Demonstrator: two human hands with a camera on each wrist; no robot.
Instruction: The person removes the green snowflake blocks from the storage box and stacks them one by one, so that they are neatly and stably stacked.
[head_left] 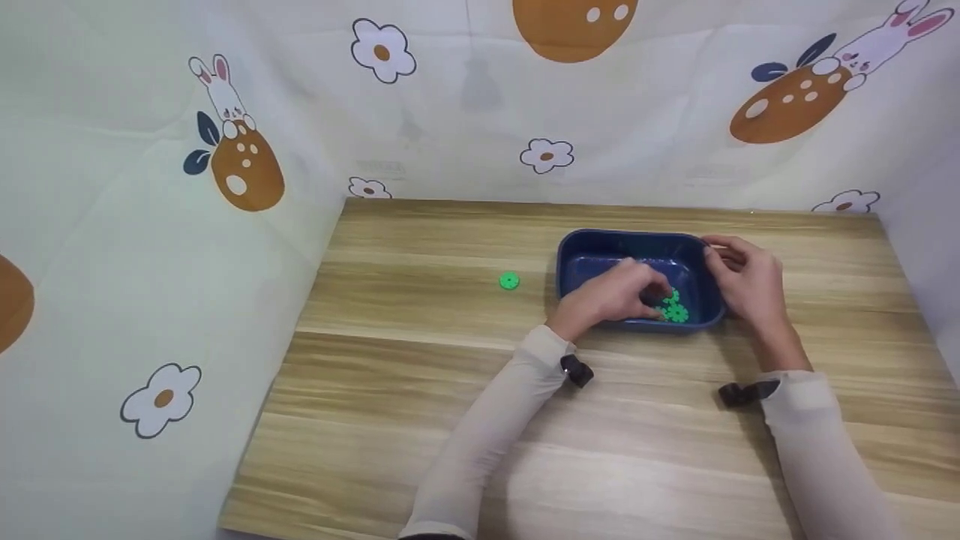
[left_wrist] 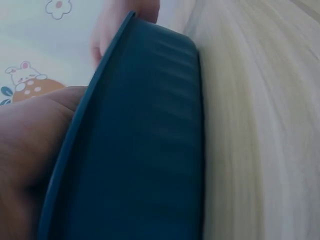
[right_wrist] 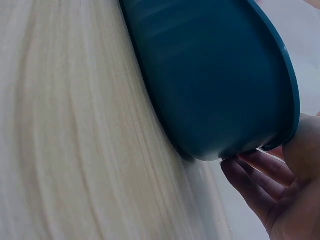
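A dark blue rectangular tub (head_left: pixel 637 238) sits on the wooden table, with several small green notched discs (head_left: pixel 677 312) inside at its near right. My left hand (head_left: pixel 619 291) reaches over the near rim into the tub, its bent thumb and fingers right at these discs; I cannot tell whether it pinches one. The tub's wall hides those fingertips in the left wrist view. At the tub's right end, my right hand (head_left: pixel 752 281) grips the rim, with the thumb at the edge and the fingers (right_wrist: pixel 260 175) against the outer wall.
One green disc (head_left: pixel 509 280) lies alone on the table (head_left: pixel 420 390), left of the tub. Behind the table hangs a pale cloth (head_left: pixel 450 112) printed with flowers and rabbits, and more of it stands along the left side.
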